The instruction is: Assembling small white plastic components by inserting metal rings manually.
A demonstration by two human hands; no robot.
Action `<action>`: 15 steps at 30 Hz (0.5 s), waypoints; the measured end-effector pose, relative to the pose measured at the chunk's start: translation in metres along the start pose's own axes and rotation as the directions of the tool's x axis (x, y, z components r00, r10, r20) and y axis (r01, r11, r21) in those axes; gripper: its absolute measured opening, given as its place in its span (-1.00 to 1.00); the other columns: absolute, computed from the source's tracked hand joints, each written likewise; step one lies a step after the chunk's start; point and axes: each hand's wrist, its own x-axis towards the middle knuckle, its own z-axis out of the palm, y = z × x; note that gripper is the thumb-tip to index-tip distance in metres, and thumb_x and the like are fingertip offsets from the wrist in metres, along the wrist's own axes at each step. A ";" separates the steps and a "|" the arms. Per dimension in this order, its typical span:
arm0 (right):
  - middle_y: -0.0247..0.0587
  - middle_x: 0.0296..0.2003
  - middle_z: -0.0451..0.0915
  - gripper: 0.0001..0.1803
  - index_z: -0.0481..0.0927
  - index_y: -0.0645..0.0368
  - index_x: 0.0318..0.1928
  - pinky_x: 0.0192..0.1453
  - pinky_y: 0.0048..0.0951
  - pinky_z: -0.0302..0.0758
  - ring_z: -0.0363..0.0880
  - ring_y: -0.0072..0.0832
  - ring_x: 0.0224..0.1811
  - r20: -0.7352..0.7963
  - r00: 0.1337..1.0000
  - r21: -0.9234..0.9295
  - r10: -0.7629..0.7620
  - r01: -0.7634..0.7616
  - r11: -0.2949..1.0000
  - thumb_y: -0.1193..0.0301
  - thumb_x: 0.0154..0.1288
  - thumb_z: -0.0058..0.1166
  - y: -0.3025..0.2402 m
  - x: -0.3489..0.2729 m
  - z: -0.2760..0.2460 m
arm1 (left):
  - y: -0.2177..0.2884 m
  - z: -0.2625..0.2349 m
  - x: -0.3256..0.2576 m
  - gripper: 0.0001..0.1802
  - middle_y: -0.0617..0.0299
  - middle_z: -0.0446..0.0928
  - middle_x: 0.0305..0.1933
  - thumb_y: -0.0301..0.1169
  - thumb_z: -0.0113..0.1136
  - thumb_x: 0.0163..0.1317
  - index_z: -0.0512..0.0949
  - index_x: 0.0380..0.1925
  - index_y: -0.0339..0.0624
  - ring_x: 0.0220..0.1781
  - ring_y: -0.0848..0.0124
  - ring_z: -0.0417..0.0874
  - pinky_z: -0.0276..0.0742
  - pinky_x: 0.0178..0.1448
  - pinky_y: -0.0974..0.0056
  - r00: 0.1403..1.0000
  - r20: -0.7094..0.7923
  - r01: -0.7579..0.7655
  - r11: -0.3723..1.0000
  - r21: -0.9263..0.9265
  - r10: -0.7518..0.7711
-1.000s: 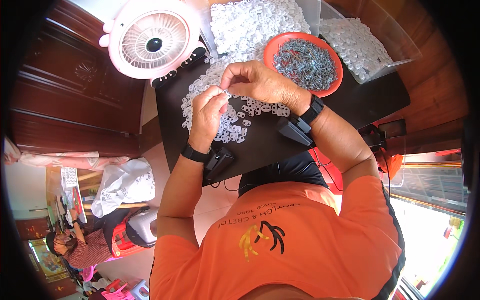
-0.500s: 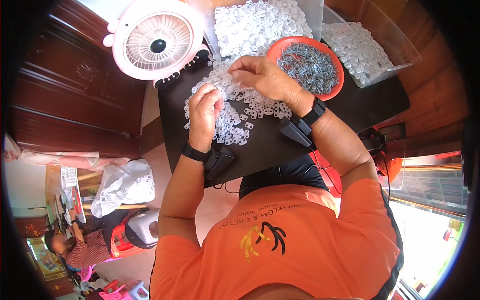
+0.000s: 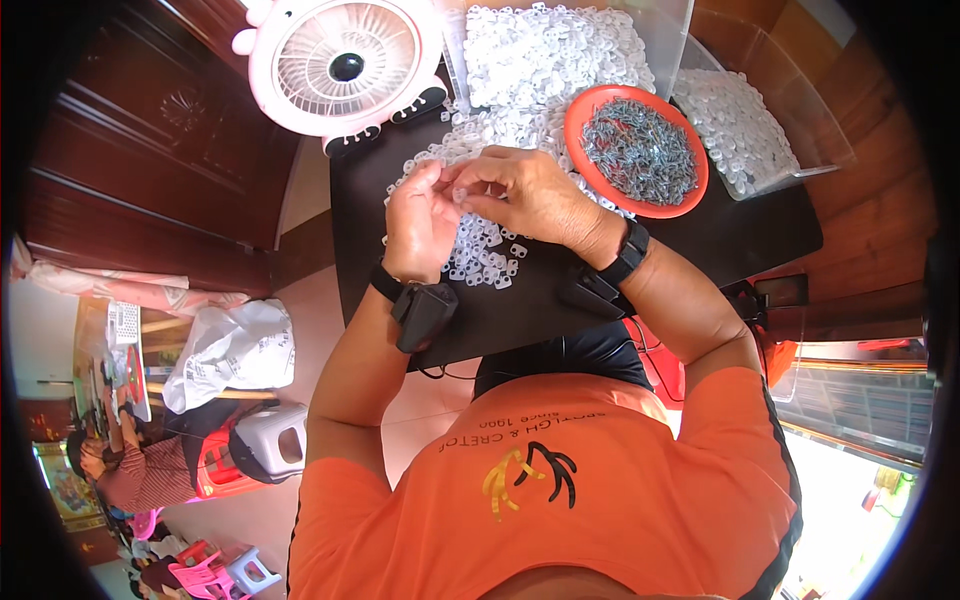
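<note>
My left hand (image 3: 420, 225) is held over the near part of the pile, its palm partly turned up and its fingers apart. Against its fingertips, my right hand (image 3: 535, 195) pinches a small white plastic piece (image 3: 459, 196) between thumb and fingers. Beneath both hands, a loose pile of small white two-holed plastic pieces (image 3: 483, 262) spreads over the dark table (image 3: 530, 290). To the right of my right hand stands an orange-red plate (image 3: 573, 140) heaped with small grey metal fasteners (image 3: 640, 150), screws or nails; which kind I cannot tell.
A clear bin (image 3: 672, 45) full of white pieces stands at the back, and another clear bin (image 3: 815, 135) at the far right. A pink fan (image 3: 345, 65) occupies the back left corner. Away to the left, another person (image 3: 150, 475) sits near stools and a white bag (image 3: 235, 350).
My right hand has come down and nearer to my left hand, now holding a white piece. The left hand's fingers have opened from a closed pose. The view has shifted slightly.
</note>
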 end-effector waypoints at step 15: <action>-0.38 -0.41 0.56 -0.83 0.58 0.28 -0.17 -0.33 -0.65 0.43 0.45 -0.70 -0.40 0.209 0.900 0.622 0.382 -0.424 0.659 0.45 0.31 0.04 0.025 0.003 0.000 | 0.010 0.009 -0.012 -0.87 0.16 0.52 -0.30 -0.34 -0.04 0.23 0.36 -0.45 -0.13 -0.22 0.34 0.54 0.43 -0.04 0.26 0.979 -0.011 -0.197 0.956 0.219 0.204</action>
